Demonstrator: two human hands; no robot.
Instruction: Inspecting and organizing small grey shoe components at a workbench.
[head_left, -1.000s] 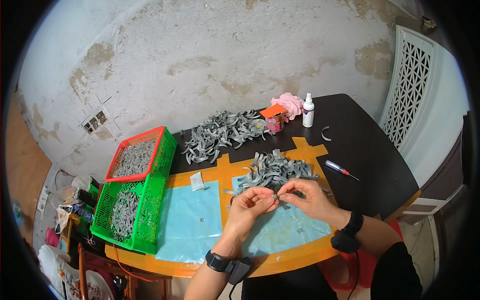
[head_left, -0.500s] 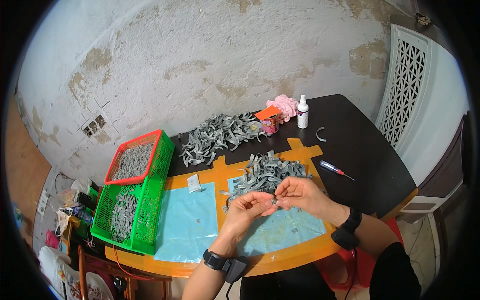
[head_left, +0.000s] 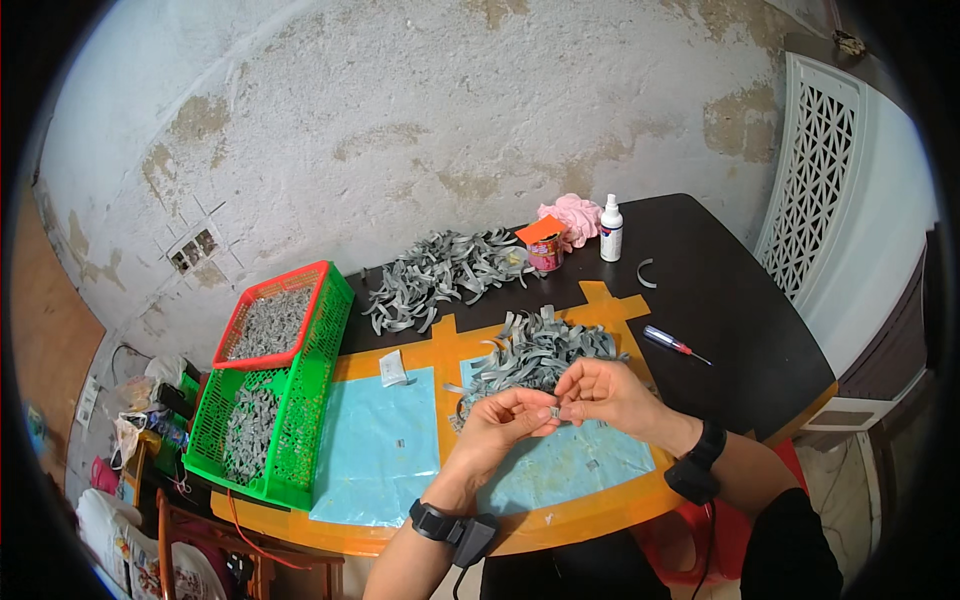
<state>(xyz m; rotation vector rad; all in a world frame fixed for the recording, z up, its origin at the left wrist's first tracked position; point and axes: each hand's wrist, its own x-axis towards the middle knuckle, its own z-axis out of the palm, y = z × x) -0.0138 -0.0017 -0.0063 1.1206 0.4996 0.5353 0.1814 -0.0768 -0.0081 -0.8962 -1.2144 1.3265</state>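
Note:
My left hand (head_left: pixel 500 425) and my right hand (head_left: pixel 608 396) meet over the near edge of a pile of curved grey strips (head_left: pixel 540 350). Between their pinched fingertips sits a small grey piece (head_left: pixel 555 411), mostly covered by the fingers; its exact kind is too small to tell. Both hands are closed, with thumbs against forefingers. Beneath them lies a light blue sheet (head_left: pixel 560 480) edged with orange tape. Another small grey piece (head_left: pixel 592 464) rests on that sheet, near the right wrist.
At left, a green basket (head_left: pixel 330 340) and a red basket (head_left: pixel 322 300) contain many small grey pieces. More grey strips (head_left: pixel 440 275) are heaped behind. A screwdriver (head_left: pixel 668 340), a white spray bottle (head_left: pixel 611 230), a tin (head_left: pixel 545 255) and pink cloth (head_left: pixel 573 215) stand or lie farther off.
The whole view has shifted slightly. Both hands stay together on the small grey piece, with only slight finger movement.

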